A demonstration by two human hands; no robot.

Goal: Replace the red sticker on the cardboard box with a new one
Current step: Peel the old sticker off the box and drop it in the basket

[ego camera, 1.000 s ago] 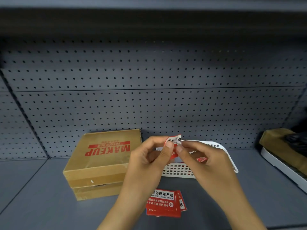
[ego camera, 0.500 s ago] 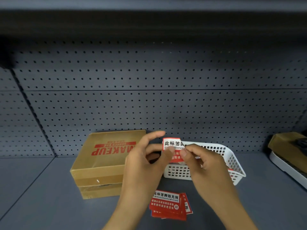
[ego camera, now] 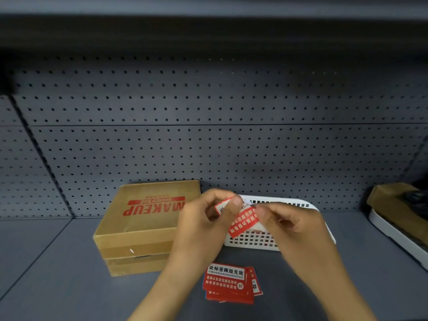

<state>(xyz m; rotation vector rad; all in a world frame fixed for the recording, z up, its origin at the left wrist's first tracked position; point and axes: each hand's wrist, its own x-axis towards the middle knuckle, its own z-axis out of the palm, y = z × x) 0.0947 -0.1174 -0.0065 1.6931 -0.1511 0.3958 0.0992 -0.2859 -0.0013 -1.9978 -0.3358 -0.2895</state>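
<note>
A brown cardboard box (ego camera: 143,218) printed with red "MAKEUP" sits on the grey shelf at the left, its top bare of any sticker. My left hand (ego camera: 201,230) and my right hand (ego camera: 294,230) meet just right of it, both pinching a red sticker (ego camera: 242,221) with white Chinese text. The sticker hangs tilted, its lower part peeled off a pale backing that shows behind it. A small pile of red stickers (ego camera: 229,283) lies flat on the shelf below my hands.
A white perforated plastic basket (ego camera: 278,201) stands behind my hands, mostly hidden by them. At the far right a white tray (ego camera: 393,235) carries a brown carton and something dark. A grey pegboard wall (ego camera: 208,147) closes the back of the shelf.
The sticker was held upright between my fingertips; now it hangs tilted and longer, with its red layer drawn away from the backing. Both hands stay in about the same place.
</note>
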